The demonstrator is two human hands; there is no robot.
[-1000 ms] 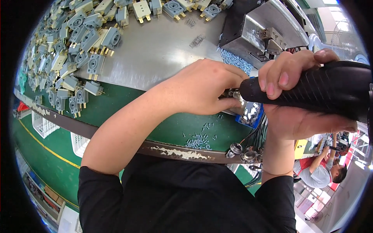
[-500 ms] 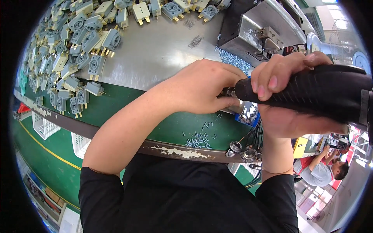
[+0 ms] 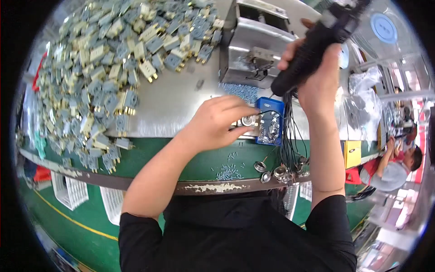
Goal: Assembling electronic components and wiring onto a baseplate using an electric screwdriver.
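Note:
My left hand (image 3: 215,122) pinches a small part with a round silvery metal piece (image 3: 247,120) between thumb and fingers, at the left side of a blue tray (image 3: 264,104) of small metal pieces. A thin dark wire loops from near that part over the tray. Wrapped in my right hand (image 3: 322,81) is a black power screwdriver (image 3: 308,56), raised beyond the tray and tilted, its nose pointing down left. Small screws (image 3: 240,92) lie in a heap behind the tray, and more loose screws (image 3: 229,172) are scattered near the table's front edge.
A large heap of grey and cream terminal blocks (image 3: 104,93) covers the left of the metal-topped table. A metal fixture (image 3: 253,50) stands at the back. Black wires (image 3: 292,136) with round metal ends (image 3: 280,172) hang at the front edge. A co-worker (image 3: 398,167) is at far right.
My right hand has lifted the screwdriver up and away from my left hand. My left hand's fingers now show the round metal part. The view has shifted, revealing more of the heap and tray.

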